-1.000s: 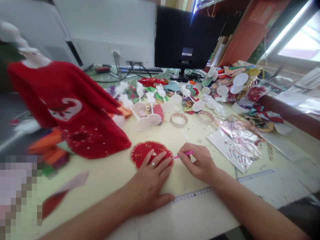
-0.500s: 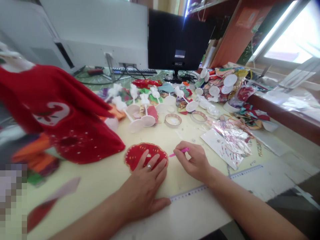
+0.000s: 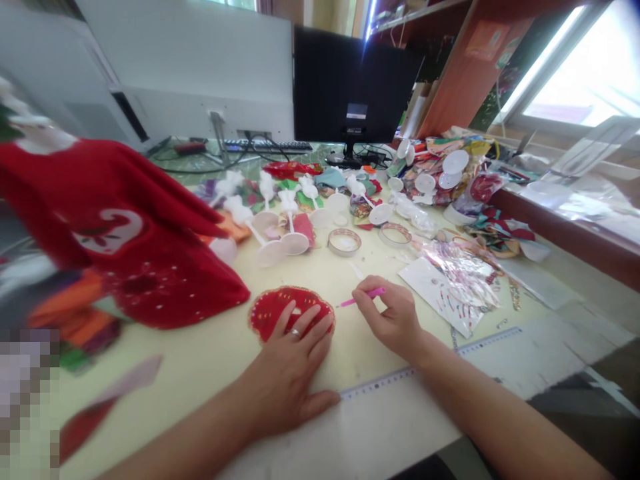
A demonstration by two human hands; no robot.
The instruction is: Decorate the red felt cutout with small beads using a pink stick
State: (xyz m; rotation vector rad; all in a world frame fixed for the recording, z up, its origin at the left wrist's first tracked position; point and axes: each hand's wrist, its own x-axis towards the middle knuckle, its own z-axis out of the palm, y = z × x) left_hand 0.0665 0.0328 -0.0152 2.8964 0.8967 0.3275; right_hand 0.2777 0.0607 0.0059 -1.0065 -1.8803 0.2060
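Head cam showed the left hand (image 3: pixel 290 350) lying flat, released, fingers spread on a red felt disc (image 3: pixel 291 313) w/ a gold beaded edge, near the middle of the tabletop (image 3: pixel 175 380), toward the near edge. A ring (image 3: pixel 295 331) sat on one finger of that hand. The right hand (image 3: pixel 387 317) was grasping a slim pink tool (image 3: pixel 367 297) btw thumb and fingers, its tip just beside the disc's right edge, not visibly touching it. A long ruler (image 3: pixel 380 383) lay along the near edge, just below both hands. A big red sequinned felt piece (image 3: pixel 150 267), partly blurred, stood left of the disc, w/ a red scrap (image 3: pixel 83 427) by the left edge. Beyond the disc were white plastic stands (image 3: pixel 273 253) w/ round bases, plus two ring-shaped bands (image 3: pixel 344 242). A shiny plastic packet (image 3: pixel 450 287) lay to the right, and mixed craft scraps (image 3: pixel 440 173) were piled toward the far right corner. A monitor (image 3: pixel 350 87) and keyboard (image 3: pixel 267 145) stood past the far edge.
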